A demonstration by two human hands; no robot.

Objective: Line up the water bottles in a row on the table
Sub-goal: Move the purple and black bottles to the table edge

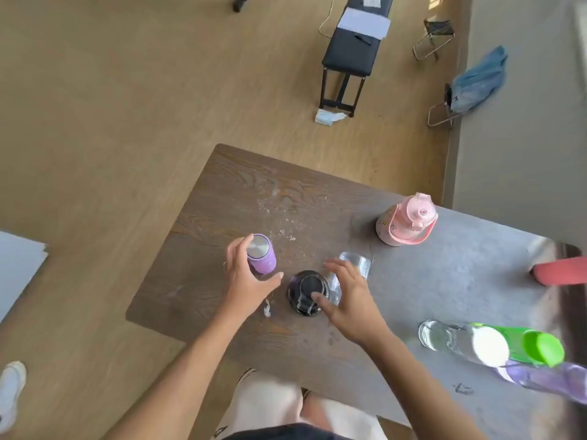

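A purple bottle with a steel lid stands at the table's left. My left hand cups it loosely, fingers along its left side and thumb stretched out apart from it. A dark bottle stands just to the right, with a clear bottle behind it. My right hand hovers between them with fingers spread and its thumb on the dark lid. A pink bottle stands far right. A green-capped clear bottle and a translucent purple bottle are near right.
A red object pokes in at the right edge. Paper scraps lie on the wood. On the floor beyond stand a black bench, two folding stools and a blue cloth. A white sheet is at the left.
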